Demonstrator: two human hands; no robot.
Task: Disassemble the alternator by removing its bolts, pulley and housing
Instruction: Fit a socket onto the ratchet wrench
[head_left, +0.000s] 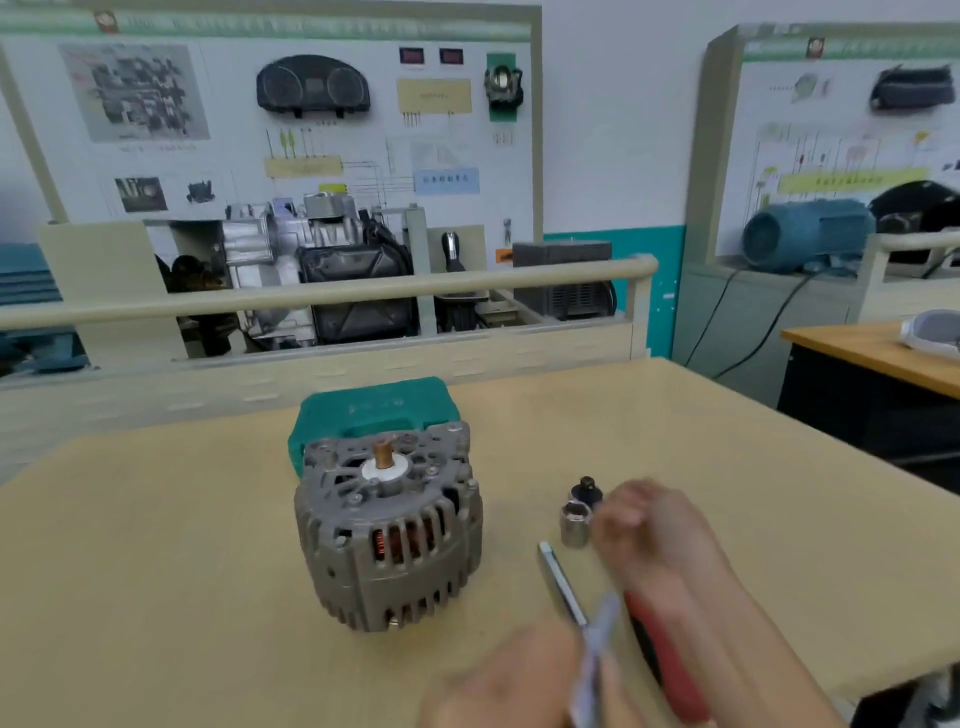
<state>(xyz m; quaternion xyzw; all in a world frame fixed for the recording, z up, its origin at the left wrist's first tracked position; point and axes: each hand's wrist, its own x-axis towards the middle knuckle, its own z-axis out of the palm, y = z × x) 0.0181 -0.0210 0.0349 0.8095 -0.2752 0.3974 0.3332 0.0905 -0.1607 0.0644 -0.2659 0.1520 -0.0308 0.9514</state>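
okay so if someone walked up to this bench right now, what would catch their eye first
The grey alternator standing mid-table, its copper shaft end up, with a green case close behind it. To its right, a blurred right hand reaches toward a socket, while the left hand at the bottom edge holds a metal tool.

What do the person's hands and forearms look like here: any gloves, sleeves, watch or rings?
Both hands are bare, with no gloves. The right hand and its forearm show no sleeve, watch or band. The left hand is motion-blurred at the frame's bottom edge; rings cannot be made out on either.

Grey alternator (388, 530) with copper windings, teal case (374, 410), tan table (675, 441).
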